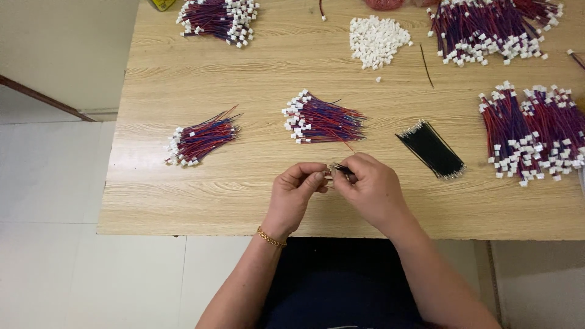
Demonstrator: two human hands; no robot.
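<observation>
Both hands pinched together at the bench front edge: left hand and right hand hold a thin red-black wire pair, connector hidden. Done, by the look: several bundles with white connectors. Left: loose white connector pile, bare black wire bundle.

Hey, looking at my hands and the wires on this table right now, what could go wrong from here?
1. The left hand and right hand pinch thin wires close to the table edge; a dropped piece may fall to the floor.
2. The loose white connector pile could scatter if bumped.
3. The black wire bundle lies near the right hand and might get swept aside.
</observation>
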